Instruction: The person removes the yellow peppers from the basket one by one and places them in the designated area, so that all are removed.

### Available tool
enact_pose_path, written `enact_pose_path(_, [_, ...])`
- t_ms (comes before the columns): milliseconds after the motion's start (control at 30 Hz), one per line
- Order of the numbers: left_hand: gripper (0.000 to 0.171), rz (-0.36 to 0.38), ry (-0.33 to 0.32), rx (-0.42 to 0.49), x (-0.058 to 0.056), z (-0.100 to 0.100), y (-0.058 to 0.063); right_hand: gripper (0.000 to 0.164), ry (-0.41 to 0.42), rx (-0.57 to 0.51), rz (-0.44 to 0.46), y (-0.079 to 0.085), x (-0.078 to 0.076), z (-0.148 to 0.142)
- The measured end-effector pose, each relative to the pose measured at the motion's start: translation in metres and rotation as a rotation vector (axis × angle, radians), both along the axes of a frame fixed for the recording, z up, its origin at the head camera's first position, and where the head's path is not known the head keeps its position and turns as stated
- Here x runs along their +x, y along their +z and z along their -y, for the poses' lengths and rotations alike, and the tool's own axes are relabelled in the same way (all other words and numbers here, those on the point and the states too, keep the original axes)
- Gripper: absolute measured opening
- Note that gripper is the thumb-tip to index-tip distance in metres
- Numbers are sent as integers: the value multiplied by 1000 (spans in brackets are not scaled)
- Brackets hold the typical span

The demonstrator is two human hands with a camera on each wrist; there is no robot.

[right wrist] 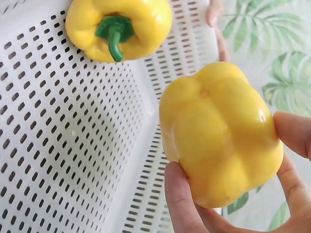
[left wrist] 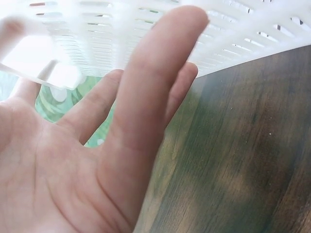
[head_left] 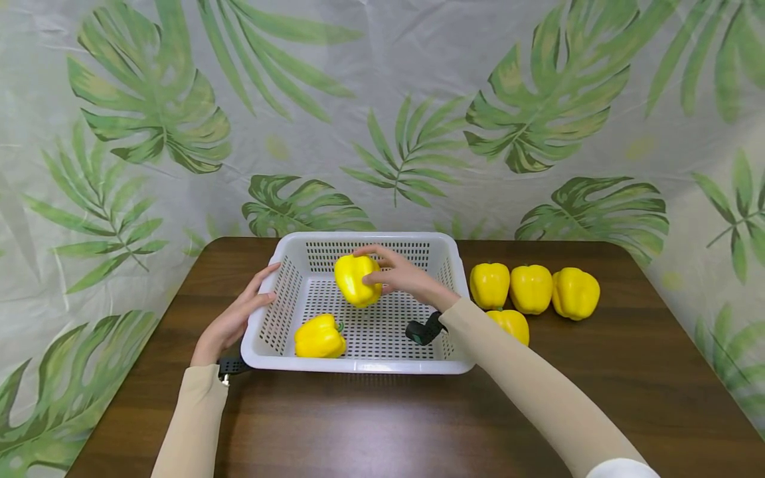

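Observation:
My right hand [head_left: 406, 275] grips a yellow bell pepper [head_left: 354, 282] between thumb and fingers, held over the white plastic basket [head_left: 358, 366]. In the right wrist view, the lobed bottom of this bell pepper [right wrist: 221, 141] faces the camera. Another yellow bell pepper [head_left: 319, 337] lies on its side in the basket's near left corner, its green stem pointing right. At the basket's left end, my left hand [head_left: 236, 315] rests on the rim. The left wrist view shows its fingers [left wrist: 141, 92] mostly straight against the slotted outer wall.
Right of the basket, several yellow bell peppers [head_left: 530, 289] stand on the dark wooden table [head_left: 388, 425]; one nearer bell pepper [head_left: 512, 324] is partly behind my right forearm. A leaf-patterned cloth [head_left: 406, 133] hangs behind the table. Each wrist wears a black camera [head_left: 424, 329].

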State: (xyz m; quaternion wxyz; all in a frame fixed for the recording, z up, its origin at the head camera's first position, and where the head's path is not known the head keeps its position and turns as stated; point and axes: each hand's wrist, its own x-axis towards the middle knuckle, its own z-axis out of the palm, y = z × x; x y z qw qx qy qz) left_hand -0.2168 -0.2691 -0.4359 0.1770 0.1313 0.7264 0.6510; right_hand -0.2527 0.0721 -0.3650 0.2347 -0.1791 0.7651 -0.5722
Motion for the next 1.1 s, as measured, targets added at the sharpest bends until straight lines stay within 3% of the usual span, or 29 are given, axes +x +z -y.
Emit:
enact_pose_path(867, [62,-13,17,-22,3,-1,1,52,-3,-43,-11,24,28,-62])
enact_pose_path(1100, [62,-15,12,-17,2,-2,1,52,-9,-42,-63,27,33,-79])
